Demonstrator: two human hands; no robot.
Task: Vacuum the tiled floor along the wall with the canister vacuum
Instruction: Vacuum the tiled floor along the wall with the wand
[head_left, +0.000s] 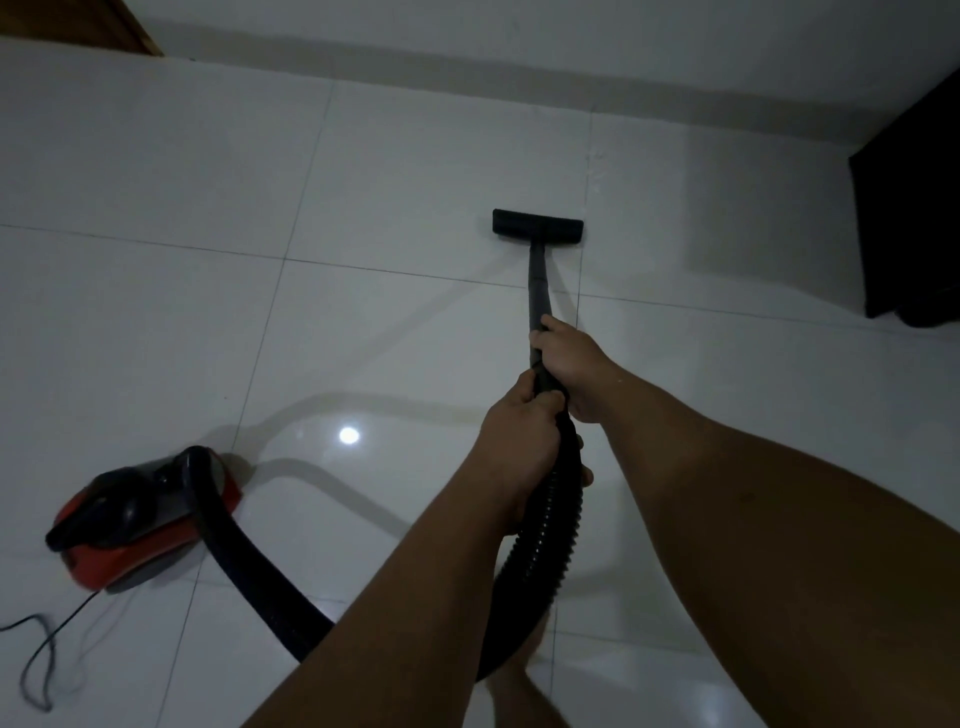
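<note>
Both my hands are wrapping the wand (537, 306): the left hand (519, 431) is gripping where the ribbed hose (545, 525) joins it, the right hand (569, 364) is closing just ahead. Nearest me, the hose is looping around my foot, so I am risking a trip or a snag. Left of the wand, the red canister vacuum (145, 514) is sitting on the tiled floor (363, 182), its cord (41, 654) trailing loose; pulling hard could tip it. Beyond my hands, the black floor head (537, 226) is lying flat, well short of the wall (519, 31).
</note>
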